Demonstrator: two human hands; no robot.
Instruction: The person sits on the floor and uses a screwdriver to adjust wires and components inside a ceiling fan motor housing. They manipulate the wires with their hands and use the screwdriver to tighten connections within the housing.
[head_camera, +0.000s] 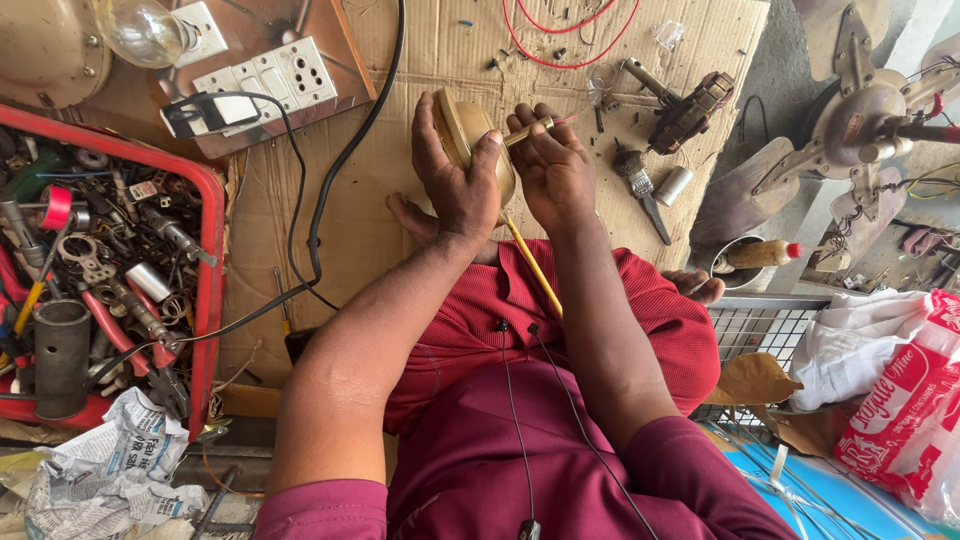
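Closest to me are my maroon sleeves and red-clad lap (600, 330), with both forearms reaching forward from them. Far left, a red tray (210, 250) holds pliers, sockets and loose metal parts, kept within reach of my left arm; crumpled newspaper (110, 460) lies just below it. Above it, a switch board (265, 75) with a bulb sits on the cardboard sheet (400, 190) that covers the floor, and a black cable runs from it towards me.

My left hand (458, 180) is curled tight around a rounded brass-coloured housing (462, 125), thumb and fingers wrapped over its rim, I think to steady it above my lap. My right hand (555, 165) pinches a yellow-handled tool (530, 128), its fingers closed, the tip touching the housing's edge. A yellow rod (535, 270) slants down beneath.

Further right lie a wound motor core (690, 110), a brush (640, 190) and a fan assembly (860, 120).
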